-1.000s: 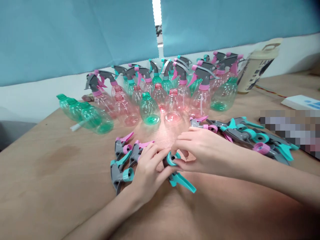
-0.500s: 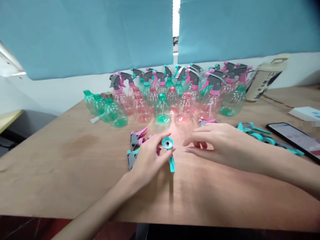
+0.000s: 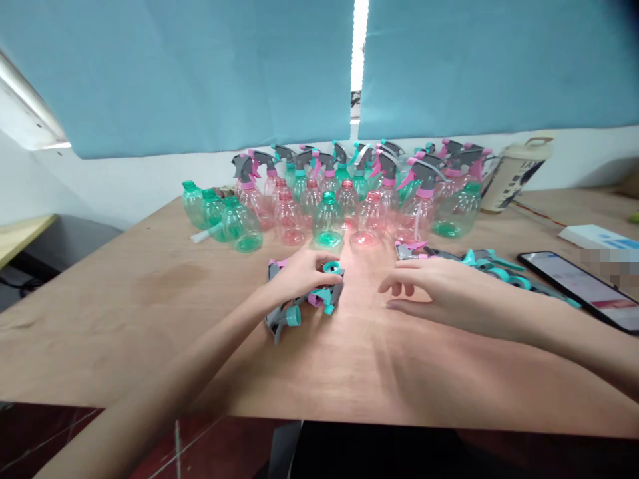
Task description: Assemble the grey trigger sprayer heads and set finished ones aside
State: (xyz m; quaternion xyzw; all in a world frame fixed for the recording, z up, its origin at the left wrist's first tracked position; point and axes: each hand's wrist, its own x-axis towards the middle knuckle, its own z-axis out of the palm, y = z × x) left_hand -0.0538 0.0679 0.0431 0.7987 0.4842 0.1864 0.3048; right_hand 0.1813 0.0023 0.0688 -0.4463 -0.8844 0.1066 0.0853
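Thumb and fingers of my left hand (image 3: pixel 304 274) close round the teal collar of a spray head (image 3: pixel 332 268), low over the table (image 3: pixel 164 332). Beside and under that hand lie more grey spray heads, one with a teal collar (image 3: pixel 293 316) nearest the table's front edge. To the right, my right hand (image 3: pixel 424 283) hovers with its fingers bent and apart, holding nothing. Just behind it lies a pink and grey spray head (image 3: pixel 412 250). A capless green bottle (image 3: pixel 328 219) stands upright beyond the gap between my hands.
Several pink and green bottles, many with spray heads on, crowd the back, among them a pink one (image 3: pixel 289 219). On the right are teal spray heads (image 3: pixel 499 269), a phone (image 3: pixel 584 286), a white box (image 3: pixel 599 237) and a tall cup (image 3: pixel 514 174).
My left hand has moved forward and lower with the teal spray head, whose trigger has turned from pointing at me. The view has shifted slightly. My right hand remains open.
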